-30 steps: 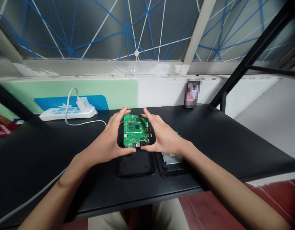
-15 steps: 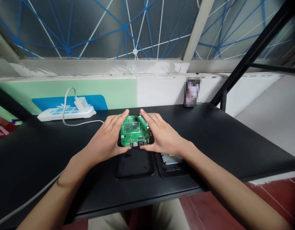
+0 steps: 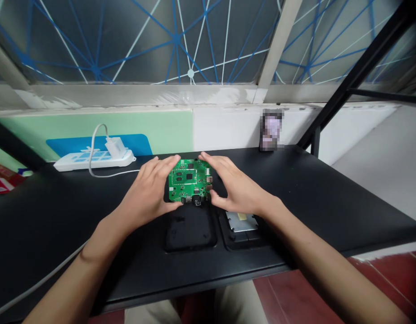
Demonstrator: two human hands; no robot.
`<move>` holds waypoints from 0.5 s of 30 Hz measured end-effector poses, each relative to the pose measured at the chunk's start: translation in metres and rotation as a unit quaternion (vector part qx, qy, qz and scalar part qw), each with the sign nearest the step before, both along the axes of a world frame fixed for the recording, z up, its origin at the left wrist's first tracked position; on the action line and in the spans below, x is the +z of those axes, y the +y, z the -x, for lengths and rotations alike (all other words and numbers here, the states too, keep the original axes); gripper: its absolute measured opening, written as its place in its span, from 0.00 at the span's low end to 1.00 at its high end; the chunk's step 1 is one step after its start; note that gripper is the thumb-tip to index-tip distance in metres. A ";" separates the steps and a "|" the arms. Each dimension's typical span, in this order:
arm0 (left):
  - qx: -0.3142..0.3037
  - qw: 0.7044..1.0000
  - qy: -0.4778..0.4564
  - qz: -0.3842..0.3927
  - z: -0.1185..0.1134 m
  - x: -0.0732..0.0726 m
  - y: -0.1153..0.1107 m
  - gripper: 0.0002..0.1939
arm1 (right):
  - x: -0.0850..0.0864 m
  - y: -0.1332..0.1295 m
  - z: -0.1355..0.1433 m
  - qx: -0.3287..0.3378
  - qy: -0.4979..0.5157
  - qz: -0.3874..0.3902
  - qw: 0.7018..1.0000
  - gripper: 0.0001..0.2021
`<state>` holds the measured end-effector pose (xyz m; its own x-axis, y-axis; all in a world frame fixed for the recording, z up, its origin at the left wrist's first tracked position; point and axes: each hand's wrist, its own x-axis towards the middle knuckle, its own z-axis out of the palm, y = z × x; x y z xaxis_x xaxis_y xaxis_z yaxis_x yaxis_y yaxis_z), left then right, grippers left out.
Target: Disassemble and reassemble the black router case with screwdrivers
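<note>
A green circuit board (image 3: 184, 180) is held up between my hands, its chip side facing me and its metal ports along the lower and right edges. My left hand (image 3: 150, 186) grips the left side, fingers at the top corner and thumb under the bottom edge. On the right side, my right hand (image 3: 235, 184) has its fingers at the top corner and its thumb by the ports. Below the board lies a shallow black plastic cover (image 3: 191, 229). Beside it, partly behind my right forearm, is another black casing part (image 3: 243, 240) carrying a silver metal plate (image 3: 243, 222) with a yellow patch.
A white power strip (image 3: 93, 159) with a plugged-in charger (image 3: 115, 147) stands at the back left, its cable running across the black table (image 3: 312, 202). A phone-like object (image 3: 271, 130), pixelated, leans on the wall. Red packaging (image 3: 5, 177) sits far left.
The circuit board has shifted slightly left and up. My right thumb has moved from the bottom edge to the right-hand ports, and more of the silver plate shows.
</note>
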<state>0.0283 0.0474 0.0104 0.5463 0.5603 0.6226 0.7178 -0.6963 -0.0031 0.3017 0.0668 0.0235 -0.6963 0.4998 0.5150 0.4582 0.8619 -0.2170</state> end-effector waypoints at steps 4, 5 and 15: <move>-0.011 1.000 0.004 -0.014 0.003 0.000 0.001 0.61 | 0.002 -0.001 -0.004 -0.008 -0.015 0.000 1.000 0.47; -0.012 1.000 0.005 -0.017 0.004 0.001 0.001 0.60 | 0.002 -0.002 -0.005 -0.011 -0.019 -0.004 1.000 0.47; -0.024 0.999 0.029 -0.021 0.003 0.004 0.000 0.57 | 0.000 0.001 -0.008 -0.041 -0.029 -0.042 0.998 0.46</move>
